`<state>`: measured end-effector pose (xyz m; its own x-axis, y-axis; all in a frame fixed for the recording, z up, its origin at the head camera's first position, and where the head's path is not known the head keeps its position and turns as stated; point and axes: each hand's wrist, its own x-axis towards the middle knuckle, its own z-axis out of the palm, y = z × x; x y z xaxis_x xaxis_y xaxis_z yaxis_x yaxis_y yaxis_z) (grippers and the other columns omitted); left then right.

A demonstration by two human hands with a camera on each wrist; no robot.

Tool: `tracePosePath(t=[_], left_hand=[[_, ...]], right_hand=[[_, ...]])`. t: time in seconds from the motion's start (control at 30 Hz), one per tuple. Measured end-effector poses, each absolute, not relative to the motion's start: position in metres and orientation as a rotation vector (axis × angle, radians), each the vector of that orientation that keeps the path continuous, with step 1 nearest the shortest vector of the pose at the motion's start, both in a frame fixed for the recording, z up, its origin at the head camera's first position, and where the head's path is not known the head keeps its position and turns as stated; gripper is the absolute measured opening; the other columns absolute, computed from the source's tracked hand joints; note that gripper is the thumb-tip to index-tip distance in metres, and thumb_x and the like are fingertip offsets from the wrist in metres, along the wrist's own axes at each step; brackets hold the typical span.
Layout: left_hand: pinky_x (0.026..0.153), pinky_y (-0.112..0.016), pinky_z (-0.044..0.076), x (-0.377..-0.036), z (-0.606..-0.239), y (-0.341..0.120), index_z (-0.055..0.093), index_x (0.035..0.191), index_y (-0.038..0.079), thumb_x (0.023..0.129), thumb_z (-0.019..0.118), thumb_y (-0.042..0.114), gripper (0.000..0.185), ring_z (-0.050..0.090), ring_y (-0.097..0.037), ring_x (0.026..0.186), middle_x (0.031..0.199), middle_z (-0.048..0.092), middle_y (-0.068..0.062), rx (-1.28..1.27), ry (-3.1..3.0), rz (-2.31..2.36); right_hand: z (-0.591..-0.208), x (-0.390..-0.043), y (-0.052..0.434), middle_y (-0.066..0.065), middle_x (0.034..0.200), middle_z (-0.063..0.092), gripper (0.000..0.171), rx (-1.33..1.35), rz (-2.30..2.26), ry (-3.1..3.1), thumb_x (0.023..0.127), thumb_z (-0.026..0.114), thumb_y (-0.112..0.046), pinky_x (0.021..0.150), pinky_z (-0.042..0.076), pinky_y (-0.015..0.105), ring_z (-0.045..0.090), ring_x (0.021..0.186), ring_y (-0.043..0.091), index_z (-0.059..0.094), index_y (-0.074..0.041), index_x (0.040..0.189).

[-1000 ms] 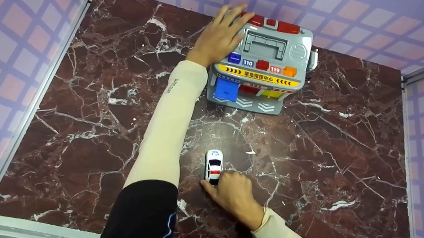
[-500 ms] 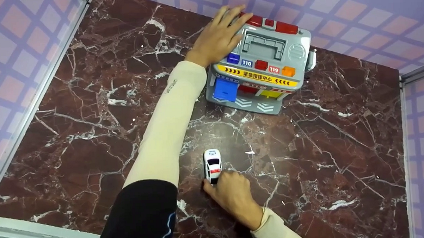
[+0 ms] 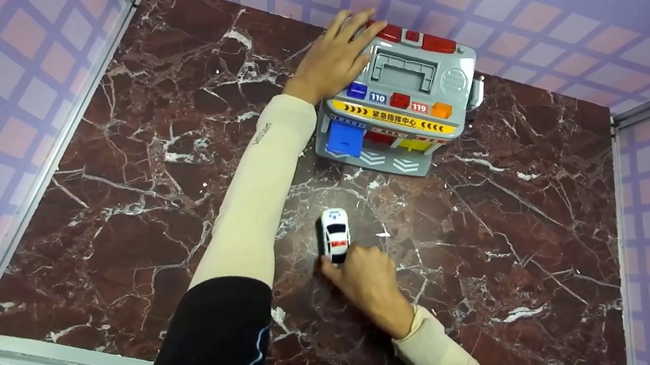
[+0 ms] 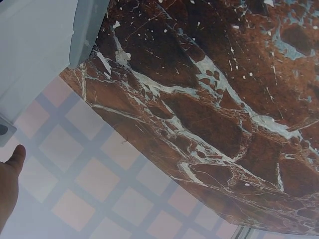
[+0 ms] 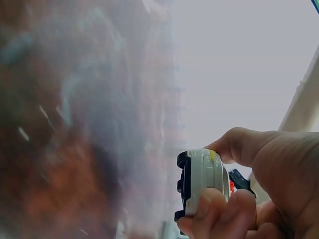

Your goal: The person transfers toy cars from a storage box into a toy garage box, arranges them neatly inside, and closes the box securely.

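A white toy car point(image 3: 335, 225) with a red marking on its roof points toward the grey toy emergency station point(image 3: 456, 80). My right hand point(image 3: 368, 273) pinches the car's rear between thumb and curled fingers. In the right wrist view, the car's point(image 5: 202, 174) black wheels face left, and a dark shadow lies along its left side in the head view. My left hand point(image 3: 329, 61) rests on the station's left side, fingers spread toward its red roof lights. Only a small part of the left hand point(image 4: 9, 184) shows in the left wrist view.
The station's front has a blue door point(image 3: 346, 139), a red one point(image 3: 380, 137) and a yellow one point(image 3: 414, 144) above a ramp with white chevrons. Dark red marbled table point(image 3: 521, 240) lies around. Checkered panels point(image 3: 644, 182) stand along its edges.
In the last half second, my right hand has moved the toy car forward and slightly right, toward the station. My left hand stays on the station.
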<state>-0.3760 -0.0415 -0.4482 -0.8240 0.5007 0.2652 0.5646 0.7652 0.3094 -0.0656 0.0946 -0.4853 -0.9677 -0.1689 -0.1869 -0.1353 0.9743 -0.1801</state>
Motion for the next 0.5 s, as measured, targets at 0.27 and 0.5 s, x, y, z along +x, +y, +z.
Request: tracePosePath(t=[0.27, 0.5], left_hand=[[0.117, -0.035, 0.003, -0.376, -0.448, -0.041, 0.018, 0.149, 0.029, 0.099, 0.021, 0.047, 0.053, 0.009, -0.028, 0.142, 0.156, 0.014, 0.0, -0.853, -2.802, -0.56], [0.117, -0.036, 0.004, -0.376, -0.448, -0.041, 0.018, 0.149, 0.03, 0.099, 0.022, 0.046, 0.052, 0.009, -0.028, 0.142, 0.156, 0.014, 0.0, -0.848, -2.803, -0.581]], right_hand=[[-0.478, -0.079, 0.096, 0.0, 0.044, 0.043, 0.055, -0.198, -0.254, 2.939, 0.081, 0.058, -0.059, 0.029, 0.034, 0.023, 0.04, 0.034, 0.015, 0.05, -0.01, 0.056], [-0.476, -0.09, 0.097, 0.001, 0.045, 0.044, 0.054, -0.179, -0.273, 2.95, 0.081, 0.059, -0.058, 0.027, 0.034, 0.023, 0.042, 0.033, 0.016, 0.052, -0.009, 0.058]])
